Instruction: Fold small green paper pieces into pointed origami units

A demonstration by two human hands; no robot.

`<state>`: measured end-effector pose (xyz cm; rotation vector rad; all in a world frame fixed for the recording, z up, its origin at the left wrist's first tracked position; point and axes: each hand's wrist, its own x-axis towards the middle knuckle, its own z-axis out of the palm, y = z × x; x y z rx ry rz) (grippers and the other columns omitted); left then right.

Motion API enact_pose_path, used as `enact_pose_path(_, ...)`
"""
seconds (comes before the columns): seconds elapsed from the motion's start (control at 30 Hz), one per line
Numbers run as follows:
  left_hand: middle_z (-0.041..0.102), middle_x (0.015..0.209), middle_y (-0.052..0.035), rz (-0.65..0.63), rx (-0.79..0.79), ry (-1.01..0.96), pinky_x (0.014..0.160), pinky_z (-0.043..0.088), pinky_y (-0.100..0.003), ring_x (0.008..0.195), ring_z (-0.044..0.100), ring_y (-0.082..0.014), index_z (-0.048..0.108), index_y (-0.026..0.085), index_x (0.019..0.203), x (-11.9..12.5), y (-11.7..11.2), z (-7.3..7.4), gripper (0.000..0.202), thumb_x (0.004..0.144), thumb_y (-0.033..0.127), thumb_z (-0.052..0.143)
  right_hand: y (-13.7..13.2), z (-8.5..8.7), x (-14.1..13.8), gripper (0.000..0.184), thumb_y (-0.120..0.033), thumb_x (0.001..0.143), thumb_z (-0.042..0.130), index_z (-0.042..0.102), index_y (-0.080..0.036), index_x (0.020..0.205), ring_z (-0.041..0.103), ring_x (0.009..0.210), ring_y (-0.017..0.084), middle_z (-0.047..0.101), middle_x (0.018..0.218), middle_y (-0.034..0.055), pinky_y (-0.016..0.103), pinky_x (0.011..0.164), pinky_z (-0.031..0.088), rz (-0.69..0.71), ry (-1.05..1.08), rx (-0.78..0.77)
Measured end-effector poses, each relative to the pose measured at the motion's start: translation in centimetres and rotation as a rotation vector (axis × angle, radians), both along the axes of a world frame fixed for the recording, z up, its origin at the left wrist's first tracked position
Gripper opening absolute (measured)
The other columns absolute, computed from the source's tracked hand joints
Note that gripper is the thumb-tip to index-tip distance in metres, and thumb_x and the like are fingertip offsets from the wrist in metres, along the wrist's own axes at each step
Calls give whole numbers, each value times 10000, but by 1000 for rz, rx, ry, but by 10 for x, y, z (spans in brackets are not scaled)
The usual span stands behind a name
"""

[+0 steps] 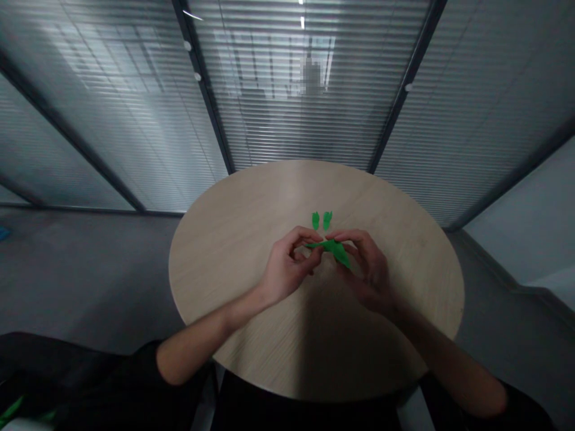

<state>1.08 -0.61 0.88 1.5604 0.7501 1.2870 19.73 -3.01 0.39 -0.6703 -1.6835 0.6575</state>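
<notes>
A bright green, thin, sheet-like piece (338, 250) is held above the table between both hands; its exact kind is too small to make out. My left hand (294, 260) pinches its narrow left end between thumb and fingers. On the other side, my right hand (366, 269) grips the wider part, fingertips along the upper edge and thumb below. Just beyond my fingers, two small green pieces lie side by side on the tabletop, a left one (315, 220) and a right one (327, 219).
The round light-wood table (215, 251) stands in front of me. Behind it are glass panels with blinds (269, 120) and dark frames. A blue item (3, 233) lies on the floor at far left. Something green (12, 410) shows at the lower left corner.
</notes>
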Motion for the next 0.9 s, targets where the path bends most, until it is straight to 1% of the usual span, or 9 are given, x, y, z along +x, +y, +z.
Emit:
enact_pose_path(0.07,682,964,-35,6,7,1,436,524,-118,551,584,-44,648,162,1007,0,1,-1,150,886,234,699,0,2,2,295,-250,927,649,627,-288,1219,618,1230,249,635,1271,67,425,1016,558,33,24,-45)
enact_pose_path(0.1,679,975,-39,12,7,5,437,530,-125,553,584,-46,648,160,1001,0,1,-1,145,882,229,695,1,3,3,243,-273,949,615,644,-283,1189,623,1214,247,645,1258,66,418,999,558,8,44,-74)
enact_pose_path(0.17,675,976,-41,36,3,22,441,530,-131,543,579,-42,649,156,985,1,1,-1,134,874,220,691,2,5,2,174,-300,987,555,674,-265,1108,658,1086,217,675,1149,57,371,915,565,-106,76,-137)
enact_pose_path(0.23,673,955,-34,52,-2,45,445,520,-126,530,575,-36,652,154,979,1,0,0,128,869,209,688,4,8,0,163,-317,996,552,689,-247,1050,661,886,175,683,981,33,312,785,554,-215,78,-200)
enact_pose_path(0.3,675,931,-27,46,-6,58,448,510,-120,521,576,-32,653,154,985,1,0,0,131,869,203,685,6,10,-1,161,-341,978,598,702,-239,1045,621,730,143,667,850,4,264,655,514,-233,66,-259)
enact_pose_path(0.4,681,931,-25,21,-13,50,446,507,-120,505,569,-27,646,154,992,1,-1,0,144,862,197,690,6,12,-2,192,-370,949,644,737,-226,1036,594,647,124,683,808,2,233,554,462,-191,63,-319)
enact_pose_path(0.57,694,975,-38,-4,-13,66,441,511,-120,484,563,-18,650,159,1006,1,-1,-2,139,874,190,679,7,13,-2,169,-357,900,695,783,-213,906,658,669,141,757,824,33,236,550,509,-199,68,-304)
enact_pose_path(0.73,711,946,-45,1,-3,97,409,462,-110,462,555,-18,663,157,999,1,-1,-2,145,878,226,702,6,12,-2,122,-313,866,732,794,-213,898,707,660,148,777,789,28,241,553,560,-186,100,-312)
enact_pose_path(0.9,736,963,-55,5,12,144,403,452,-121,468,562,-29,672,161,1038,0,-2,0,175,894,255,708,4,12,-3,111,-275,869,725,797,-203,913,706,643,136,784,787,31,232,562,559,-226,59,-273)
